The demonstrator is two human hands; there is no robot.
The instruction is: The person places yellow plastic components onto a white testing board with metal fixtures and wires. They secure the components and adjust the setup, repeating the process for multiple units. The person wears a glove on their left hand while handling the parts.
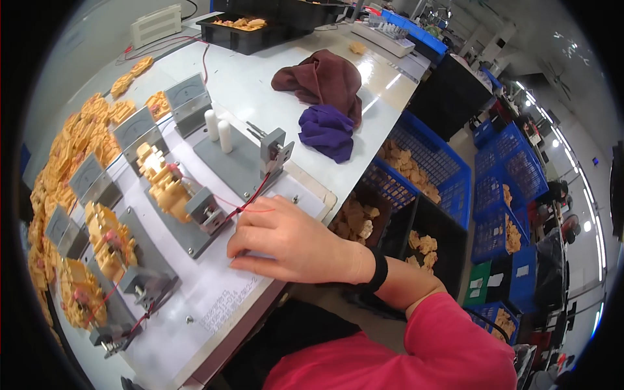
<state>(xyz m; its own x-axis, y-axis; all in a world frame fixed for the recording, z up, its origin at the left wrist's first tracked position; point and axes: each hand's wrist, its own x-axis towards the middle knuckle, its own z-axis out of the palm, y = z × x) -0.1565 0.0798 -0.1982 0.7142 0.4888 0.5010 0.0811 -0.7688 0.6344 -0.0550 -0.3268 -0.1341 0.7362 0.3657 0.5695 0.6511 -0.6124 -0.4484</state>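
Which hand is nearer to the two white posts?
Right: the right hand is below and right of the white posts in the picture, apart; the left hand is out of view.

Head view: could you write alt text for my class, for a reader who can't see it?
The person's right hand, fingers curled, is by a red wire beside four grey fixtures; three bear yellow parts. More parts are heaped at left; a brown cloth and a purple cloth lie beyond.

R hand (281, 244) palm-dn, fingers (250, 240) part. bent, wrist (354, 261) approx. straight.
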